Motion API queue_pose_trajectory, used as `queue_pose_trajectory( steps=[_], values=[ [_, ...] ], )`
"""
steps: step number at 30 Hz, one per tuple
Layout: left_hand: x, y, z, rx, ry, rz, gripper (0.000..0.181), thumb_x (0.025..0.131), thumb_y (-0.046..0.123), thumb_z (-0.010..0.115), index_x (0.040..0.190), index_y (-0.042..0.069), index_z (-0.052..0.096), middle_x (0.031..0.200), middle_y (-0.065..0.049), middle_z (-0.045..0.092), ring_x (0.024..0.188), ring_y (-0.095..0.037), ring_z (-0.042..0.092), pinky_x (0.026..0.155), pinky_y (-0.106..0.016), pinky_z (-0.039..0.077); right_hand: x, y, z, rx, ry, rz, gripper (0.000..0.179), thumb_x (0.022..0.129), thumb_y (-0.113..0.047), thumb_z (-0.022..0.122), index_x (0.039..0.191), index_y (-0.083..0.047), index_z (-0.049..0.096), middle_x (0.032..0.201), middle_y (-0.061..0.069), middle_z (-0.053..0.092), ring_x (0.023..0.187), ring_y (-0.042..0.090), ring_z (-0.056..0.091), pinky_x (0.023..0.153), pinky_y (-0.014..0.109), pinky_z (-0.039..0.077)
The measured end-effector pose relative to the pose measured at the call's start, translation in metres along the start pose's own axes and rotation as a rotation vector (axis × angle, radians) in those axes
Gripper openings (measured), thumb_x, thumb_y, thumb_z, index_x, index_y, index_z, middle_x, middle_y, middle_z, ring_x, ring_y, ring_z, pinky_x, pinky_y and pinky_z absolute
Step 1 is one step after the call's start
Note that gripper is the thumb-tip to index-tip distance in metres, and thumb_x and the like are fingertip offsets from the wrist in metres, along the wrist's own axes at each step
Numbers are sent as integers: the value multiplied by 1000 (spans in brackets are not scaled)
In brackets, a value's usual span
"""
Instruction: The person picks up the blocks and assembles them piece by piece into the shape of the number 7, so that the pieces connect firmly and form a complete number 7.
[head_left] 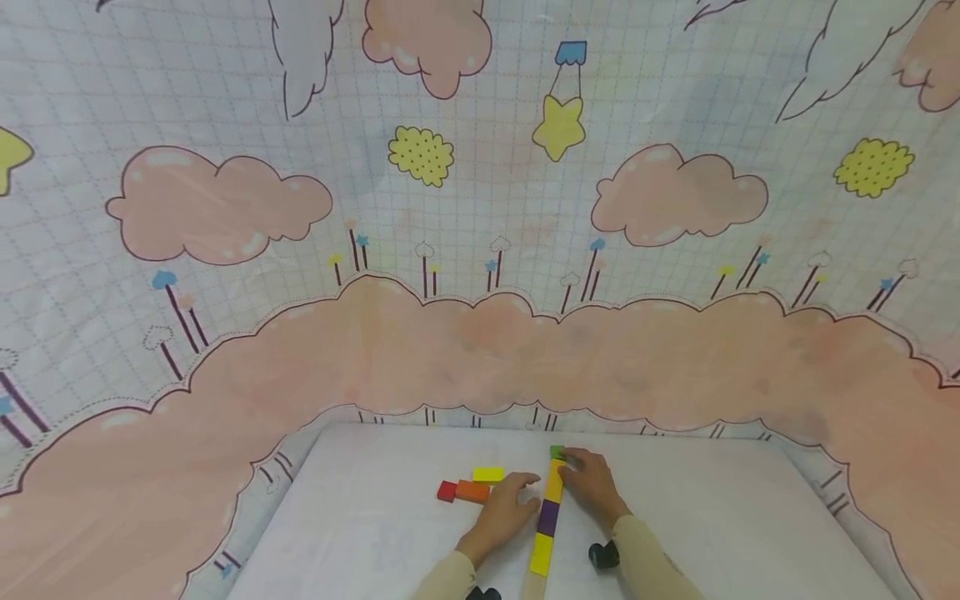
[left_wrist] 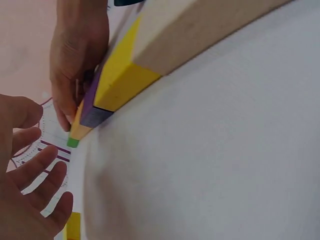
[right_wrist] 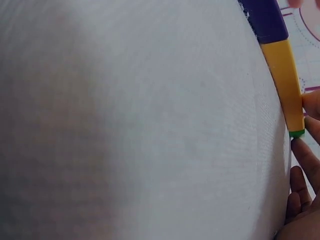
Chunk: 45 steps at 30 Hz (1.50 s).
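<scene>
A straight row of blocks runs away from the front of the table: a plain wooden block point(head_left: 535, 587), a yellow block point(head_left: 541, 554), a purple block point(head_left: 548, 517), an orange-yellow block point(head_left: 553, 480) and a small green block point(head_left: 557, 452) at the far end. My right hand point(head_left: 594, 485) holds the green block with bent fingers at its end, the thumb beside the orange-yellow block. Left of the row, my left hand point(head_left: 501, 514) hovers with spread, relaxed fingers; nothing is in it. In the left wrist view those fingers are apart from the purple block point(left_wrist: 97, 117).
Left of my left hand lie a red block point(head_left: 447, 491), an orange block point(head_left: 472, 492) partly behind that hand, and a yellow block point(head_left: 488, 475). A white table point(head_left: 360, 517) carries everything. A cloud-patterned cloth point(head_left: 480, 350) hangs behind it.
</scene>
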<state>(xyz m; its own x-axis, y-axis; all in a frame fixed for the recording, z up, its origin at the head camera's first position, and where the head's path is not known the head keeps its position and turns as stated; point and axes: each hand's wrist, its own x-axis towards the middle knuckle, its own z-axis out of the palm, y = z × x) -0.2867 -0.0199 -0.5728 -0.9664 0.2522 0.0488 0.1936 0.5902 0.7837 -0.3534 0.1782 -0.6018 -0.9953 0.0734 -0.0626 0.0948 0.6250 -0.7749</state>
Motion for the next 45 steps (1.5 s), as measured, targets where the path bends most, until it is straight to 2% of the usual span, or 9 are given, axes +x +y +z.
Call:
queue_pose_trajectory(
  steps=[5,8,13,17,24,29,34,42,45],
  values=[
    [-3,4,-11,-27,71,38,27,96,22,63,123,18,63,121,3,64,112,-18,59,97,-43,52,0,1,1,12,-1,-1,36,92,-30,65,128,-25,65,145,12,50,138,38,39,112,65,27],
    [-4,4,-20,-22,123,88,25,95,19,64,120,16,64,117,2,65,108,-18,60,95,-40,53,0,0,0,25,0,0,36,92,-30,65,127,-25,65,145,11,50,139,37,38,114,63,27],
    [-6,-3,-35,30,202,140,23,94,18,64,116,15,65,114,0,67,103,-18,62,92,-36,55,-1,-1,-2,35,-1,-5,36,92,-29,66,127,-24,65,145,11,50,139,36,38,114,62,27],
    [-4,-10,-46,45,236,143,22,93,16,66,114,13,67,111,-2,68,101,-19,63,91,-36,55,-1,-1,-2,36,-2,0,36,92,-29,65,128,-25,64,145,10,50,139,36,38,114,62,28],
    [-1,-30,-57,64,276,90,21,89,14,68,109,11,68,108,-4,68,98,-21,63,86,-37,54,-1,0,-1,46,-3,14,35,92,-30,65,127,-26,65,144,10,50,138,35,39,113,63,28],
    [0,-42,-61,116,300,62,22,87,14,70,108,10,70,109,-6,69,101,-24,63,93,-48,46,-1,0,0,54,-1,23,36,92,-30,66,127,-26,65,145,10,49,138,36,39,113,63,28],
    [0,-47,-63,126,307,22,21,85,14,72,106,10,70,111,-9,69,104,-29,61,96,-58,34,-1,0,-1,58,-1,35,36,91,-32,66,127,-27,64,145,11,48,138,36,39,113,63,28],
    [8,-56,-63,154,303,-37,21,85,18,73,105,13,70,109,-7,68,102,-27,60,95,-55,31,-1,0,0,59,0,33,36,92,-31,66,127,-27,64,146,11,48,139,36,38,113,63,28],
    [11,-57,-63,150,279,-77,22,84,19,74,104,12,70,106,-7,68,100,-26,59,96,-57,30,-2,0,1,61,4,34,35,92,-31,66,127,-27,64,146,11,48,138,36,39,113,63,29]
  ],
)
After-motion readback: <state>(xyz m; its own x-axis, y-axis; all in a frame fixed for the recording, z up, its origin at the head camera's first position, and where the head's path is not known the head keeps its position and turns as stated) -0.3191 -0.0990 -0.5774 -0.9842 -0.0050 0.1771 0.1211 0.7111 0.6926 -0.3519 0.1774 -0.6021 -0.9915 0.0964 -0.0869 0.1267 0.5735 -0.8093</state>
